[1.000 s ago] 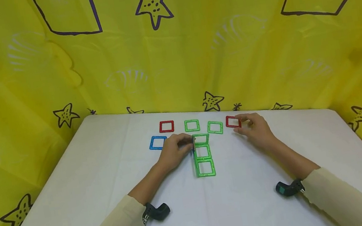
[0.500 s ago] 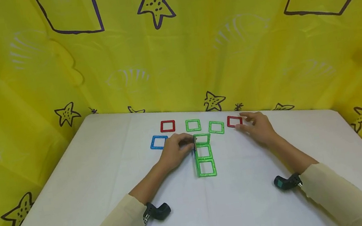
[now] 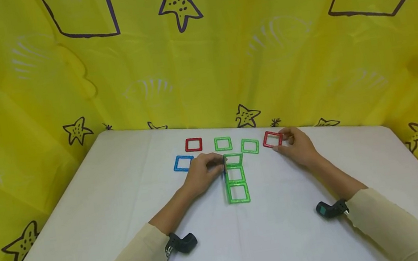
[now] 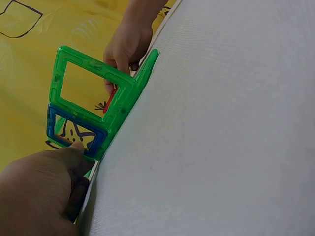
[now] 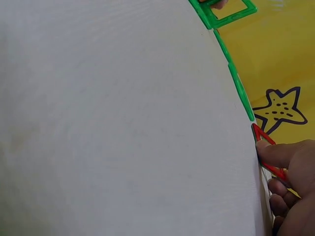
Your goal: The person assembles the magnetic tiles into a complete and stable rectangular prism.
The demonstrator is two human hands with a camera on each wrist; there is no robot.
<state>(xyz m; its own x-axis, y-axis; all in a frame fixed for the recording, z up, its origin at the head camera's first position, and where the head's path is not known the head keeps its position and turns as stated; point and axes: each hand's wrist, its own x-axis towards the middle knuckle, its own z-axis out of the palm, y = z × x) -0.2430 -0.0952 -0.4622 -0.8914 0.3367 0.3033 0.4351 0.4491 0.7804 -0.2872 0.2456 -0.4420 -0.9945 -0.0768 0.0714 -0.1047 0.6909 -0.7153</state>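
In the head view my left hand point(image 3: 201, 174) pinches a blue magnetic tile point(image 4: 76, 117), an open square frame standing upright. It sits edge to edge with an upright green tile point(image 4: 96, 65), seen in the left wrist view. These form the left side of a green tile structure point(image 3: 237, 183), with two tiles flat on the table and one raised at the far end. My right hand point(image 3: 298, 146) pinches a red magnetic tile point(image 3: 265, 139) between thumb and fingers. That tile is tilted, with one side lifted, as the right wrist view also shows.
Loose tiles lie along the back of the white table point(image 3: 151, 256): a red tile point(image 3: 195, 150), a blue tile point(image 3: 175, 164) partly behind my left hand, and two green tiles, one left point(image 3: 224, 150) and one right point(image 3: 250, 153). A yellow patterned curtain point(image 3: 222, 56) hangs behind.
My right hand has closed its fingers around the red tile's right side, and the tile has tilted up from lying flat. The left hand stays at the structure.
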